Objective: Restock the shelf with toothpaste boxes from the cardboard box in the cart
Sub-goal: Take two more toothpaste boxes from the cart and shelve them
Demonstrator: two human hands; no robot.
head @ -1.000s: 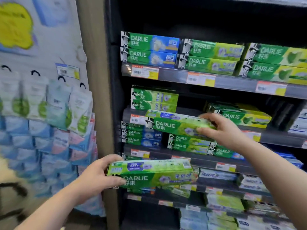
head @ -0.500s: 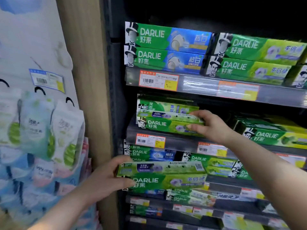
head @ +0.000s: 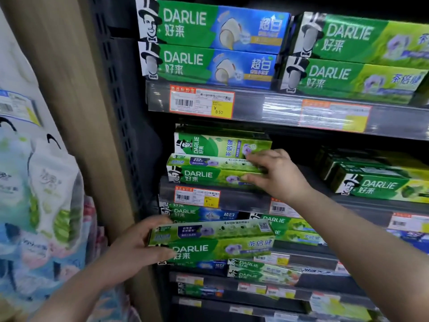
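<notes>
My left hand (head: 130,256) grips the left end of a green toothpaste box (head: 216,242), held level in front of the lower shelves. My right hand (head: 276,175) touches the right end of another green toothpaste box (head: 209,173) that lies on the second shelf (head: 232,201), with fingers spread over its top and front. Behind that box stands a stack of the same green boxes (head: 220,145). The cart and the cardboard box are out of view.
The top shelf (head: 267,105) carries blue-green and green toothpaste boxes. More green boxes (head: 376,182) sit to the right on the second shelf, with a dark gap between. A wooden post (head: 76,112) and hanging pouches (head: 46,194) stand on the left.
My right hand has carried its box up and set it on the second shelf in front of the stack. The view has moved closer. My left hand still holds its box.
</notes>
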